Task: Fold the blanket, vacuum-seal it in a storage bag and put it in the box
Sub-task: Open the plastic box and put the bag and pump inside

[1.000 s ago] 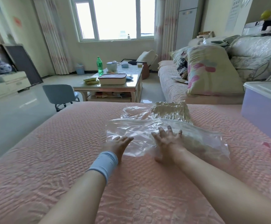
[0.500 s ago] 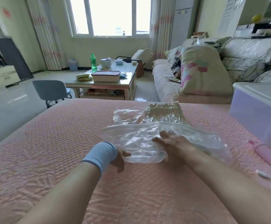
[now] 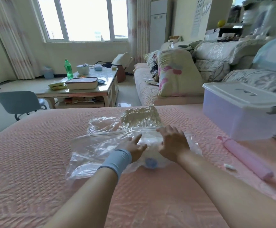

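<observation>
A clear storage bag (image 3: 97, 150) lies flat on the pink bedspread (image 3: 35, 162), its zip strip running across the far edge and a blue valve (image 3: 150, 162) near me. My left hand (image 3: 134, 148), with a grey wristband, rests on the bag with straight fingers. My right hand (image 3: 172, 143) presses flat on the bag's right part, fingers spread. Behind it lies another bag holding a tightly shrunk blanket (image 3: 140, 117). A lidded translucent box (image 3: 242, 111) stands on the bed at the right.
A pink hand pump (image 3: 247, 160) lies on the bed to the right, with a small white clip (image 3: 230, 167) beside it. Beyond the bed are a coffee table (image 3: 87, 91), a grey chair (image 3: 20, 102) and a sofa with pillows (image 3: 178, 73).
My left hand moved from the bag's near left edge onto the bag, close to my right hand. The right hand shifted right along the bag. The view swung left, showing more of the box.
</observation>
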Demonstrator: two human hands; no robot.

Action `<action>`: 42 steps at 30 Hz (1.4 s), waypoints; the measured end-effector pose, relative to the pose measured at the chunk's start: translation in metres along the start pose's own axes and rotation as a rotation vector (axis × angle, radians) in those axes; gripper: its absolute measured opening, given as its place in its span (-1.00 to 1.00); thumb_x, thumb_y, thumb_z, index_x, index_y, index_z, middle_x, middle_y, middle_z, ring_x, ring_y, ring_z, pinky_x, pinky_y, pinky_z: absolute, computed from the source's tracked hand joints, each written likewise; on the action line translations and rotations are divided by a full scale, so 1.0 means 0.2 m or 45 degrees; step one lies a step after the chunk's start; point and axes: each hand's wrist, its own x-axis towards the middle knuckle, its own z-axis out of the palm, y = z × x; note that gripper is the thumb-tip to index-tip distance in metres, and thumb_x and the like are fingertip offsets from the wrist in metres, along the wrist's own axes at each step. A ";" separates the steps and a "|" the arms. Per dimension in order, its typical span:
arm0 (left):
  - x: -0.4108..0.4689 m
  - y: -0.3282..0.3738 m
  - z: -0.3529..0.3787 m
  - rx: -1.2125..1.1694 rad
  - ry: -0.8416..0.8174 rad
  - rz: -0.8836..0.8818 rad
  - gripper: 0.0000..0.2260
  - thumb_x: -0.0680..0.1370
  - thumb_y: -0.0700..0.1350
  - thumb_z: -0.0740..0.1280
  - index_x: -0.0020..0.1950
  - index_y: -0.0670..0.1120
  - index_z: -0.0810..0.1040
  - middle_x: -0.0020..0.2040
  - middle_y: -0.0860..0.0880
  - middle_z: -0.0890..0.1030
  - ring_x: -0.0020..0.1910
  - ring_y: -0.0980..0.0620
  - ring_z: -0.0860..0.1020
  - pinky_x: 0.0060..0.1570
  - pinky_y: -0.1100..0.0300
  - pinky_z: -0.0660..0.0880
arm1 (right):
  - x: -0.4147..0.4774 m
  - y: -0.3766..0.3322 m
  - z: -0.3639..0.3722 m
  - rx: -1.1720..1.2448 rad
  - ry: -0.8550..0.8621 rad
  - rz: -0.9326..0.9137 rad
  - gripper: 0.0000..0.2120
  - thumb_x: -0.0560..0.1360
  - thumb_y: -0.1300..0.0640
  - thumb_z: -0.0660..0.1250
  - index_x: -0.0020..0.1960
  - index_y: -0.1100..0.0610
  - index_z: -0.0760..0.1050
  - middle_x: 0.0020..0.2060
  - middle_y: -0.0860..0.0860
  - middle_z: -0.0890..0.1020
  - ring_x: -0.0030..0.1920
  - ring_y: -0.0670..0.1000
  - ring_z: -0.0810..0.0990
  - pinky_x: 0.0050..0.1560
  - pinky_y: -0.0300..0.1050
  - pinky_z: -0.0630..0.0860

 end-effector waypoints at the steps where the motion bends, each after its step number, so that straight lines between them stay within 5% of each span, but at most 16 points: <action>1: 0.01 0.01 0.01 0.040 0.004 -0.003 -0.38 0.54 0.39 -0.02 0.55 0.27 -0.07 0.57 -0.12 0.13 0.52 -0.18 0.15 0.46 -0.11 0.17 | -0.01 0.05 -0.03 -0.074 0.022 0.167 -0.56 0.47 -0.01 0.23 0.31 0.08 0.45 0.22 0.11 0.55 0.20 0.16 0.54 0.07 -0.02 0.41; 3: 0.02 0.03 0.01 0.073 0.004 -0.026 -0.33 0.49 0.45 -0.01 0.55 0.28 -0.06 0.56 -0.14 0.14 0.51 -0.22 0.15 0.45 -0.15 0.18 | -0.03 0.12 -0.08 -0.163 -0.175 0.495 -0.54 0.51 -0.16 0.10 0.18 0.11 0.54 0.09 0.13 0.64 0.07 0.17 0.63 -0.11 -0.08 0.42; 5: 0.02 0.05 0.01 0.144 -0.017 -0.042 -0.31 0.47 0.45 0.05 0.55 0.24 0.05 0.53 -0.14 0.13 0.49 -0.26 0.13 0.43 -0.19 0.18 | -0.08 0.17 -0.07 -0.133 -0.485 0.693 -0.39 0.48 -0.31 -0.02 0.17 0.07 0.57 0.01 0.11 0.70 -0.04 0.13 0.72 -0.09 -0.13 0.53; 8: 0.03 0.05 0.01 0.107 -0.011 -0.054 -0.36 0.46 0.42 0.15 0.49 0.23 0.22 0.48 -0.10 0.16 0.46 -0.24 0.14 0.41 -0.20 0.23 | -0.14 0.16 -0.02 0.272 -0.668 0.997 -0.23 0.48 -0.46 -0.08 0.32 0.06 0.51 -0.09 0.17 0.71 -0.30 0.13 0.70 -0.13 -0.15 0.59; 10: 0.04 0.04 0.01 0.055 -0.007 -0.054 -0.39 0.45 0.40 0.19 0.47 0.25 0.26 0.48 -0.08 0.17 0.45 -0.21 0.17 0.41 -0.18 0.23 | -0.12 0.14 0.01 0.828 -0.563 1.266 -0.25 0.51 -0.42 0.00 0.25 0.17 0.54 -0.25 0.15 0.66 -0.38 0.08 0.60 -0.28 -0.21 0.46; 12: 0.05 0.02 0.01 0.009 -0.013 -0.057 -0.41 0.46 0.37 0.21 0.47 0.26 0.26 0.49 -0.08 0.15 0.46 -0.19 0.18 0.42 -0.17 0.22 | -0.08 0.10 0.02 1.347 -0.348 1.411 -0.41 0.53 -0.31 0.16 0.17 0.19 0.56 -0.15 0.11 0.64 -0.29 0.04 0.56 -0.33 -0.21 0.38; 15: 0.08 -0.03 0.04 -0.082 -0.004 -0.062 -0.40 0.48 0.37 0.21 0.49 0.25 0.23 0.50 -0.10 0.13 0.43 -0.20 0.27 0.42 -0.14 0.25 | -0.01 0.05 0.05 1.616 -0.073 1.367 -0.41 0.48 -0.23 0.35 0.30 0.20 0.49 0.16 0.11 0.62 0.04 0.11 0.61 0.00 -0.06 0.56; 17: 0.09 -0.07 0.04 -0.194 0.012 -0.060 -0.39 0.48 0.37 0.22 0.49 0.23 0.23 0.50 -0.14 0.15 0.37 -0.20 0.38 0.41 -0.03 0.28 | 0.02 -0.01 0.05 1.708 0.074 1.288 -0.37 0.45 -0.20 0.44 0.33 0.10 0.29 0.17 0.06 0.52 0.13 0.14 0.53 0.21 0.07 0.51; 19: 0.10 -0.10 0.03 -0.295 0.022 -0.045 -0.39 0.48 0.37 0.23 0.49 0.22 0.24 0.51 -0.16 0.18 0.37 -0.18 0.39 0.38 0.02 0.28 | 0.07 -0.08 0.03 1.771 0.207 1.142 -0.39 0.43 -0.11 0.50 0.22 -0.02 0.16 0.01 -0.07 0.42 -0.03 -0.01 0.48 0.09 0.03 0.47; 23: 0.08 -0.14 -0.01 -0.623 -0.110 0.009 -0.32 0.49 0.32 0.28 0.54 0.15 0.18 0.53 -0.07 0.26 0.45 -0.12 0.32 0.43 -0.05 0.25 | 0.13 -0.25 0.03 1.415 0.531 0.929 -0.39 0.38 0.08 0.55 0.15 0.01 0.16 0.05 -0.01 0.43 0.00 0.07 0.54 0.10 -0.03 0.49; 26: 0.04 -0.16 -0.08 -0.540 -0.178 0.026 -0.35 0.55 0.18 0.30 0.57 0.06 0.13 0.53 -0.09 0.25 0.47 -0.09 0.28 0.45 0.03 0.21 | 0.14 -0.33 0.03 1.166 0.705 0.804 -0.42 0.38 0.07 0.55 0.12 0.01 0.18 0.07 -0.02 0.47 0.03 0.13 0.58 0.02 -0.05 0.47; 29: -0.05 -0.17 -0.27 -0.371 0.236 0.040 -0.55 0.61 0.02 0.25 0.49 -0.02 0.32 0.45 -0.11 0.40 0.36 -0.09 0.42 0.36 0.08 0.33 | 0.14 -0.42 0.01 0.964 0.802 0.621 -0.40 0.35 0.01 0.56 0.15 0.00 0.20 0.03 -0.11 0.47 -0.01 0.15 0.62 0.04 0.09 0.53; 32: -0.23 -0.13 -0.50 -0.909 0.654 0.229 -0.68 0.60 0.03 0.27 0.35 0.09 0.43 0.27 -0.06 0.54 0.10 -0.05 0.56 0.07 0.09 0.50 | 0.12 -0.52 0.02 0.696 0.870 0.407 -0.39 0.29 0.01 0.57 0.14 0.02 0.25 -0.03 -0.07 0.53 -0.06 0.14 0.63 0.06 0.11 0.45; 36: -0.48 -0.07 -0.67 -1.510 0.477 0.360 -0.37 0.37 0.39 0.26 0.42 0.37 0.18 0.28 0.13 0.43 0.12 -0.07 0.56 0.00 -0.11 0.57 | 0.07 -0.66 0.07 0.377 0.849 -0.022 -0.34 0.18 0.09 0.61 0.16 0.05 0.34 0.04 -0.01 0.56 -0.07 0.09 0.62 -0.12 0.02 0.41; 39: -0.58 -0.17 -0.71 -1.366 0.458 0.163 -0.20 0.31 0.55 0.20 0.48 0.40 0.00 0.48 0.09 0.27 0.19 -0.14 0.51 -0.09 -0.03 0.58 | 0.02 -0.69 0.14 0.250 0.854 -0.353 -0.38 0.13 0.18 0.52 0.12 0.07 0.35 0.13 0.00 0.54 -0.05 0.10 0.59 -0.12 0.00 0.31; 42: -0.62 -0.34 -0.67 -1.186 0.307 -0.141 -0.08 0.27 0.49 0.22 0.54 0.28 -0.04 0.58 -0.02 0.11 0.31 -0.23 0.41 -0.07 -0.22 0.58 | -0.03 -0.65 0.18 0.347 0.651 -0.788 -0.34 0.13 0.12 0.54 0.13 0.07 0.30 0.12 -0.02 0.58 0.01 0.09 0.60 0.00 -0.01 0.33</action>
